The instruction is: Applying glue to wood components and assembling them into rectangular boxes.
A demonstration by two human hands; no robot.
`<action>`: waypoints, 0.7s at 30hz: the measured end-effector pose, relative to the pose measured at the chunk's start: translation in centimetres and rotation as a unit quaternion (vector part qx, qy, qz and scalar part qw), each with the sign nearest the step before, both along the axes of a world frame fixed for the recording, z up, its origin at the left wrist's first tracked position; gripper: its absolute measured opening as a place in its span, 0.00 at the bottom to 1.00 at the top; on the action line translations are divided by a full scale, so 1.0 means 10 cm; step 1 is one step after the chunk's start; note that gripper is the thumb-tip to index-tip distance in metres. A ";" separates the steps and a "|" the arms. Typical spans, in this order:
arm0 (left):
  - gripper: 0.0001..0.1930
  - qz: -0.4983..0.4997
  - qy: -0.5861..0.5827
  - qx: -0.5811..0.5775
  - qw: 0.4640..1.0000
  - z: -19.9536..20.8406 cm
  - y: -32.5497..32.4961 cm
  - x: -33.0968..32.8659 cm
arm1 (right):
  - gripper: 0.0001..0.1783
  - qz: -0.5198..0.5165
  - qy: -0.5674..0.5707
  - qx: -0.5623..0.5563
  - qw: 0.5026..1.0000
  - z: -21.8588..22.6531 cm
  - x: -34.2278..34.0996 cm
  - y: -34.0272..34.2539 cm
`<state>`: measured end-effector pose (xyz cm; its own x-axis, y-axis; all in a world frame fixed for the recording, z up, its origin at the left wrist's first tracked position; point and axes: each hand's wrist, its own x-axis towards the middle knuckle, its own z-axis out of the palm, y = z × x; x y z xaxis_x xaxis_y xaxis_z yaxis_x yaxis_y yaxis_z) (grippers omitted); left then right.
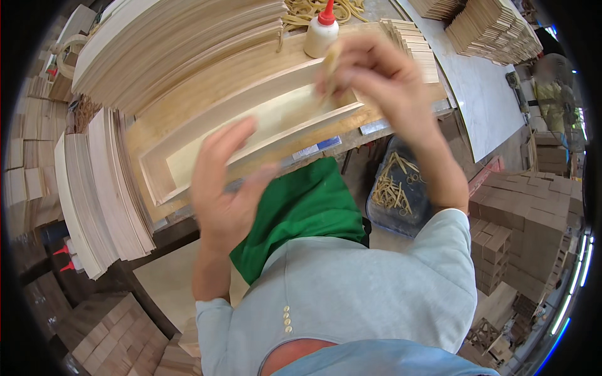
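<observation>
A long, shallow box of pale wood (251,95) lies across the bench in front of me, open at the top. Over its right end is my right hand (379,78), its fingers pinched on a tan strip that looks like a rubber band (330,69); motion smears it. My left hand (224,185) hovers by the near wall of the box towards its left end, fingers spread and holding nothing. Just behind the right end stands a white squeeze bottle with a red nozzle (321,36).
Stacked thin wooden boards (182,50) line the back, with more boards (103,188) at the left. Tan rubber bands lie in a heap (338,9) behind the bottle and in a dark plastic bin (384,216) below the bench. Wooden pieces (492,31) are piled at the back right.
</observation>
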<state>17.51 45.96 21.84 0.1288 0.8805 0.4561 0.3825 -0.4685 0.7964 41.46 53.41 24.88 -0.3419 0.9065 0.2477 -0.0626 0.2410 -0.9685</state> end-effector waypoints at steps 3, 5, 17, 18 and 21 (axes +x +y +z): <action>0.19 -0.054 -0.071 -0.193 0.977 0.07 0.11 0.24 | 0.14 0.060 0.045 -0.075 0.994 -0.18 -0.28 -0.21; 0.18 -0.048 -0.061 -0.204 0.976 0.03 0.09 0.21 | 0.13 0.046 0.132 -0.107 0.984 -0.33 -0.36 -0.24; 0.09 -0.032 -0.267 -0.231 0.935 -0.18 -0.12 -0.09 | 0.08 -0.017 0.069 -0.142 0.987 -0.43 -0.61 -0.44; 0.10 -0.081 -0.383 -0.257 0.884 -0.21 -0.13 -0.17 | 0.08 -0.005 0.069 -0.146 0.987 -0.44 -0.56 -0.41; 0.14 -0.255 -0.617 -0.246 0.703 -0.39 -0.14 -0.56 | 0.09 0.122 0.302 -0.308 0.894 -0.39 -0.38 -0.32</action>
